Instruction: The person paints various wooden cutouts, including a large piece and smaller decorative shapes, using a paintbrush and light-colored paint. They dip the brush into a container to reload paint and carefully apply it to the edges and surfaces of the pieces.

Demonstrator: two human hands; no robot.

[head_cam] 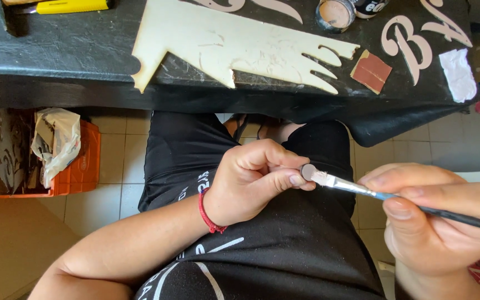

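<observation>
Head view, centre of frame: left hand [251, 180] pinches small round piece [308, 171].
Right hand [434, 214]: grips paintbrush [395, 197], bristles touching the piece.
Brush axis: runs from lower right up to the piece.

Both hands, left [251, 180] and right [437, 216], curled in pinch grips.

Soft, even daylight fills the view, bright on the floor tiles [115, 166]. The black tabletop [73, 50] shows faint sheen. Edges bow slightly.

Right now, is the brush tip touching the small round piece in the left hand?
Touching. The head view shows the brush bristles lying against the round piece pinched in the left hand, with no gap; the right hand holds the brush.
</observation>
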